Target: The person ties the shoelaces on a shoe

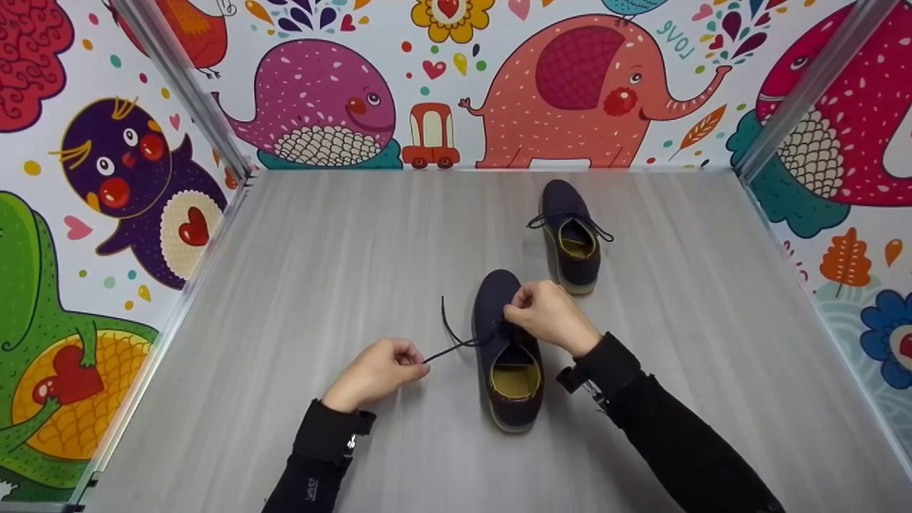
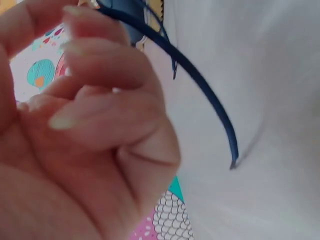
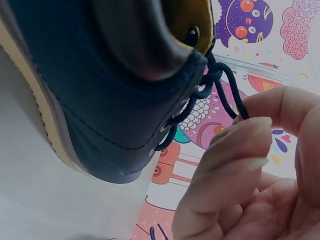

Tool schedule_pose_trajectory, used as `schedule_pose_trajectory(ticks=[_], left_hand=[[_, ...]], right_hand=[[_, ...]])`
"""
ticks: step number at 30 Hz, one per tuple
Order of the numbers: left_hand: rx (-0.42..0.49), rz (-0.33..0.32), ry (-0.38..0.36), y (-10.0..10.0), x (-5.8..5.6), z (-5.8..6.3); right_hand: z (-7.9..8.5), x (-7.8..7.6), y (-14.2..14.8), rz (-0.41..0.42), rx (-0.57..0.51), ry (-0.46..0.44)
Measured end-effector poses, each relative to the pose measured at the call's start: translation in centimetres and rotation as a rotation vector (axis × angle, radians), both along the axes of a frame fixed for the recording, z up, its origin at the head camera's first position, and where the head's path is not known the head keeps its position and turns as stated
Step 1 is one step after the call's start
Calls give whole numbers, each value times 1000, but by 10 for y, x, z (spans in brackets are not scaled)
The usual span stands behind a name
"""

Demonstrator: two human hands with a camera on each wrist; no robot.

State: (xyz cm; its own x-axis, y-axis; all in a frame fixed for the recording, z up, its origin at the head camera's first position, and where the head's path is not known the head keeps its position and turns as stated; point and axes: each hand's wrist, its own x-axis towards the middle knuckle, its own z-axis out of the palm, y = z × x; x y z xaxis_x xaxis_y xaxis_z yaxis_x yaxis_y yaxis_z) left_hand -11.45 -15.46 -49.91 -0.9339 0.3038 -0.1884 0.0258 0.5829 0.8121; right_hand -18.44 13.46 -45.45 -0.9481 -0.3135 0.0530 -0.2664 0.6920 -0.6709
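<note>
A navy lace-up shoe (image 1: 514,381) with a yellow lining stands on the floor, toe pointing away from me. To its left, my left hand (image 1: 381,370) pinches a navy shoelace (image 1: 449,349) pulled out sideways; in the left wrist view the lace (image 2: 200,82) hangs past the fingers to a free tip. Over the shoe's lacing, my right hand (image 1: 552,313) pinches lace between thumb and fingers. The right wrist view shows this as a doubled loop (image 3: 231,90) rising from a crossing at the shoe's top eyelets. Fingers hide the loop in the head view.
The matching shoe (image 1: 576,263) stands farther off to the right, its lace tied in a bow (image 1: 570,217). Grey wood-look floor (image 1: 342,271) lies around both shoes. Printed cartoon panels (image 1: 427,78) with metal posts (image 1: 192,92) border it at the back and sides.
</note>
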Motion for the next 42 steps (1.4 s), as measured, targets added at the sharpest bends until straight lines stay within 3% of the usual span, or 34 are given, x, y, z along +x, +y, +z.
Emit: schedule_pose_trajectory(ticks=[5, 9, 22, 28, 31, 42], left_hand=[[45, 20, -14, -7, 4, 2], [160, 42, -40, -3, 4, 6], [934, 218, -211, 42, -7, 28], [1215, 216, -310, 50, -5, 31], [1229, 200, -339, 55, -4, 27], [1028, 214, -359, 86, 9, -4]], right_hand=[[1, 1, 0, 2, -9, 0], [1, 0, 1, -2, -12, -3], [0, 1, 1, 6, -26, -14], [0, 1, 1, 3, -33, -17], [1, 1, 1, 9, -34, -12], [4, 1, 0, 22, -38, -19]])
